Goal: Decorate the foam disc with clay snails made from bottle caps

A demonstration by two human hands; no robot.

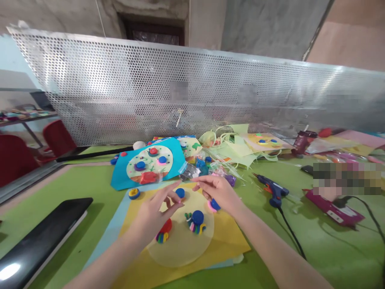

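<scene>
1. A black flat object [48, 237] lies on the green worktop [72, 182], well apart from the hands.
2. The yellow-filled cap [134, 194] sits near the sheets' upper left edge; a sleeve or wrist brushing it might knock it.
3. The left hand [156, 206] is half curled above the yellow sheet [227, 237], thumb near the fingers; I cannot tell whether it holds anything. Dropping low, it could smear the red cap [167, 225] and its coloured strips.
4. On the pale circle [180, 253], the blue cap [180, 193] lies between the hands, easily nudged by either.
5. The right hand [221, 192] has its fingertips drawn together, contents unclear; its wrist hangs near the pink-edged cap [214, 205] and could shift it.
6. The glue gun [275, 192] lies farther right; a forearm catching its cord could drag it.
</scene>
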